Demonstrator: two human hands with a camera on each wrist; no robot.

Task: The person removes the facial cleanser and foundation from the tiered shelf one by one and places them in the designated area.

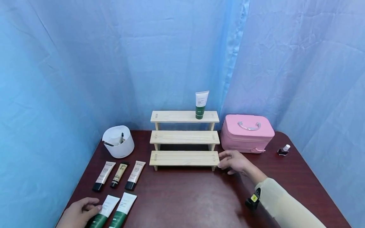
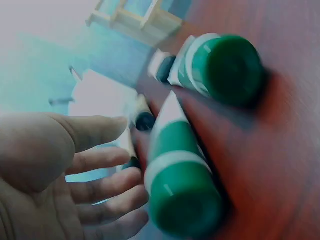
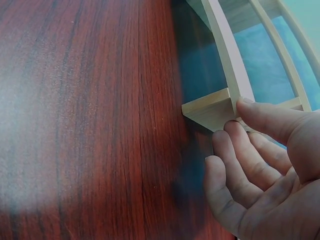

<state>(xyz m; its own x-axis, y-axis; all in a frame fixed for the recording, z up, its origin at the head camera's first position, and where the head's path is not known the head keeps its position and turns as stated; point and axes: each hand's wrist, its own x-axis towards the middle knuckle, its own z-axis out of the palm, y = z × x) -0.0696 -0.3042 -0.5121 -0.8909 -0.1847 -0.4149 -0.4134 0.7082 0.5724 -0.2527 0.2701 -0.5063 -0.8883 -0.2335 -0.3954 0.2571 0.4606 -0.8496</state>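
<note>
At the lower left, my left hand is beside a green-and-white squeeze tube lying on the table. In the left wrist view its fingers are extended next to the tube, with nothing gripped. A second green-and-white tube lies just right of it. My right hand touches the right end of the lowest step of a three-tier wooden rack. The thumb rests against the front corner of the board in the right wrist view, and the other fingers curve loosely below. Another green-and-white tube stands upright on the top tier.
Two BB cream tubes and a small gold tube lie left of the rack. Behind them is a white container with slim items. A pink case and a nail polish bottle stand right. Blue curtains surround the table.
</note>
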